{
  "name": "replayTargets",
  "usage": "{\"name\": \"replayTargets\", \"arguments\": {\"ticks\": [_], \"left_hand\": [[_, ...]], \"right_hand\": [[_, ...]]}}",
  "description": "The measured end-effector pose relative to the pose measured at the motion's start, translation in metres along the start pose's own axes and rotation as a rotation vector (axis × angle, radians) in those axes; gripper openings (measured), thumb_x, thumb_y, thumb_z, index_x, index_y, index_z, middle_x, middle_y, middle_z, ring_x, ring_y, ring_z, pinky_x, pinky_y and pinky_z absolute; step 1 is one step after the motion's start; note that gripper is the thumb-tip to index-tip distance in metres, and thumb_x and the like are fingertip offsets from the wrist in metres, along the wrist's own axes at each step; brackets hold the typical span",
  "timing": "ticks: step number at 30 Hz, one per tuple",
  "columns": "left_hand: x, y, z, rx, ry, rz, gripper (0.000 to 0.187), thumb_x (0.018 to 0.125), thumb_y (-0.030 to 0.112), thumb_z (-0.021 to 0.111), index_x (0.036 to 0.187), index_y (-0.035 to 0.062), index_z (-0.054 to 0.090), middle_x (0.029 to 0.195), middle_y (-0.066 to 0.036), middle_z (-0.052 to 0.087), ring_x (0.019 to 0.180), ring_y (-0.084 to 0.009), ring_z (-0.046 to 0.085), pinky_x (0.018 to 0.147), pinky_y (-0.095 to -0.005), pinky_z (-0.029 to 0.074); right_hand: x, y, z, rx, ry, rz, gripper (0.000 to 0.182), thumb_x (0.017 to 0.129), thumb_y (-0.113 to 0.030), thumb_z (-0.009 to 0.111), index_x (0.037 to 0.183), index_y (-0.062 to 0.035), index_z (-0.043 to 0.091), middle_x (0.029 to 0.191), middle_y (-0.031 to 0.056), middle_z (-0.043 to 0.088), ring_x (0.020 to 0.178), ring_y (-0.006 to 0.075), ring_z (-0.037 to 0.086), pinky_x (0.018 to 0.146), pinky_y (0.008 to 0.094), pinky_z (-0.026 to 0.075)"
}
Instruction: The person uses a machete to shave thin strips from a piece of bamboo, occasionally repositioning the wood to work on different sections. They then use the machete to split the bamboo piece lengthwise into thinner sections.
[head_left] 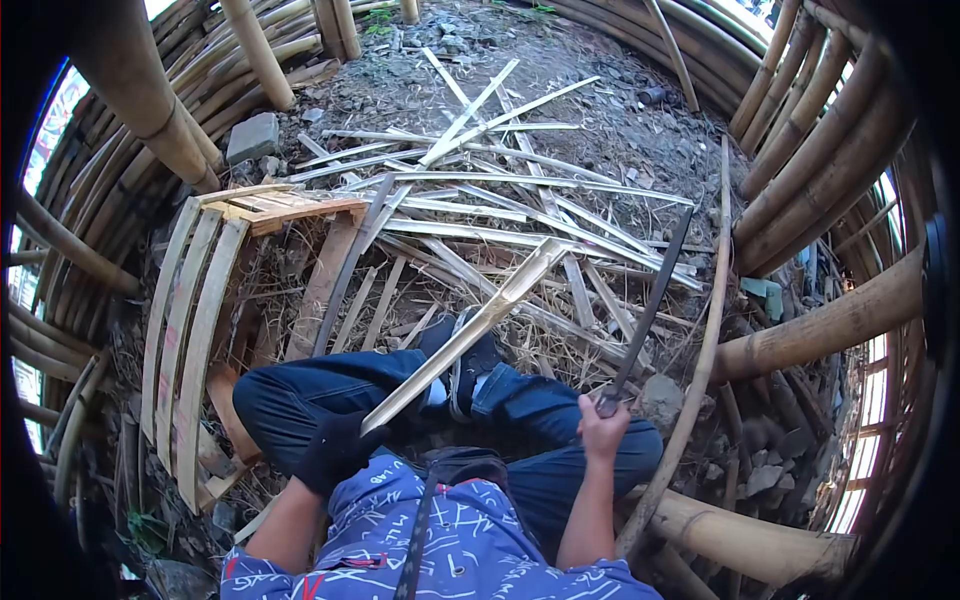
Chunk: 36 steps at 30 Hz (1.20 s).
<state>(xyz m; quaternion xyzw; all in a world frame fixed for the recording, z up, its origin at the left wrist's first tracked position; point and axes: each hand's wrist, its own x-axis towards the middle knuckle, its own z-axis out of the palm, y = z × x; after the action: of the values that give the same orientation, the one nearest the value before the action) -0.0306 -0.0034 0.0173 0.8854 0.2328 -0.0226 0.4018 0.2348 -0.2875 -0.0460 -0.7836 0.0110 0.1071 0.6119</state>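
My left hand, in a black glove, is closed around the lower end of a split bamboo strip. The strip slants up and to the right across my legs, its pale hollow inner side showing. In my bare right hand is the handle of a long dark-bladed machete. Its blade points up and away, apart from the strip. Beyond my feet, many split bamboo strips lie crisscrossed on the ground.
A wooden slatted crate stands at my left, with a grey block behind it. Bamboo poles rise and lean around both sides. A long thin pole runs along my right. Stones lie near it.
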Motion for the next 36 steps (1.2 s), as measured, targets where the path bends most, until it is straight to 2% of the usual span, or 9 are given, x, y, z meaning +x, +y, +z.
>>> {"name": "replayTargets", "arguments": {"ticks": [2,9,11,14,17,22,27,33,36], "left_hand": [[0.007,0.032,-0.008,-0.257,-0.036,-0.272,0.039,0.088,0.04,0.059,0.081,0.0017,0.061,0.056,-0.015,0.056,0.055,-0.0347,0.06,0.05,-0.041,0.045],[0.013,0.01,0.007,0.066,0.003,0.047,0.038,0.087,0.04,0.06,0.083,0.002,0.061,0.06,-0.018,0.057,0.059,-0.0353,0.061,0.052,-0.0438,0.045],[0.014,0.021,0.005,0.103,0.017,0.079,0.032,0.089,0.034,0.061,0.086,0.0027,0.065,0.064,-0.009,0.064,0.051,-0.0173,0.063,0.048,-0.0294,0.048],[0.02,0.031,0.014,-0.153,-0.069,-0.162,0.028,0.089,0.031,0.062,0.094,0.0044,0.068,0.064,-0.01,0.064,0.053,-0.0145,0.063,0.049,-0.0291,0.047],[0.025,0.035,0.021,-0.25,-0.087,-0.151,0.028,0.09,0.03,0.059,0.102,0.0059,0.065,0.077,-0.018,0.065,0.068,-0.0329,0.065,0.059,-0.038,0.048],[0.034,0.038,0.028,-0.32,-0.186,-0.137,0.03,0.091,0.029,0.056,0.104,0.0032,0.065,0.075,-0.017,0.065,0.069,-0.0254,0.065,0.063,-0.0351,0.048],[0.043,0.046,0.033,-0.456,-0.313,-0.107,0.032,0.094,0.028,0.052,0.106,0.0007,0.065,0.073,-0.012,0.063,0.068,-0.0164,0.061,0.065,-0.0322,0.048],[0.046,0.04,0.048,-0.583,-0.319,-0.205,0.036,0.094,0.031,0.051,0.1,-0.0024,0.065,0.072,-0.007,0.061,0.068,-0.0123,0.055,0.065,-0.0302,0.047],[0.042,0.039,0.052,-0.493,-0.181,0.11,0.037,0.095,0.03,0.05,0.094,-0.0036,0.063,0.07,-0.008,0.06,0.066,-0.0115,0.054,0.064,-0.0304,0.046]], "right_hand": [[-0.018,-0.013,0.01,0.13,-0.087,0.05,0.019,0.079,-0.004,0.07,0.073,-0.0049,0.052,0.059,0.0011,0.053,0.04,0.0084,0.051,0.037,0.0227,0.039],[-0.038,-0.053,0.015,0.302,-0.274,-0.148,0.016,0.077,0.003,0.061,0.084,-0.0041,0.048,0.062,0.0014,0.051,0.045,0.0083,0.052,0.04,0.0227,0.041],[-0.03,-0.061,0.021,0.233,-0.27,-0.16,0.014,0.075,0.003,0.061,0.08,-0.004,0.049,0.061,0.0004,0.051,0.046,0.0072,0.05,0.042,0.0226,0.041],[-0.023,-0.048,0.019,0.018,-0.267,-0.182,0.014,0.071,-0.001,0.063,0.068,-0.0035,0.05,0.057,-0.0029,0.047,0.051,0.0043,0.041,0.048,0.0229,0.034],[-0.037,-0.053,0.03,-0.107,-0.338,-0.208,0.017,0.071,-0.002,0.064,0.066,-0.0036,0.048,0.054,-0.0027,0.044,0.05,0.0042,0.039,0.046,0.024,0.032],[-0.076,-0.03,0.042,-0.169,-0.465,-0.193,0.015,0.071,-0.004,0.064,0.066,-0.0029,0.05,0.053,-0.0013,0.042,0.053,0.0036,0.039,0.048,0.025,0.036],[-0.085,-0.033,0.046,-0.353,-0.522,-0.27,0.012,0.07,-0.005,0.065,0.078,-0.0024,0.056,0.057,0.0115,0.056,0.052,0.0287,0.061,0.052,0.0339,0.047],[-0.071,-0.038,0.047,-0.408,-0.502,-0.278,0.015,0.071,-0.009,0.068,0.077,-0.0027,0.056,0.059,0.0122,0.059,0.057,0.0315,0.063,0.054,0.0366,0.048],[-0.069,-0.04,0.048,-0.457,-0.463,-0.311,0.018,0.07,-0.012,0.071,0.074,-0.0033,0.056,0.059,0.0126,0.059,0.058,0.0331,0.063,0.054,0.0388,0.048]]}}
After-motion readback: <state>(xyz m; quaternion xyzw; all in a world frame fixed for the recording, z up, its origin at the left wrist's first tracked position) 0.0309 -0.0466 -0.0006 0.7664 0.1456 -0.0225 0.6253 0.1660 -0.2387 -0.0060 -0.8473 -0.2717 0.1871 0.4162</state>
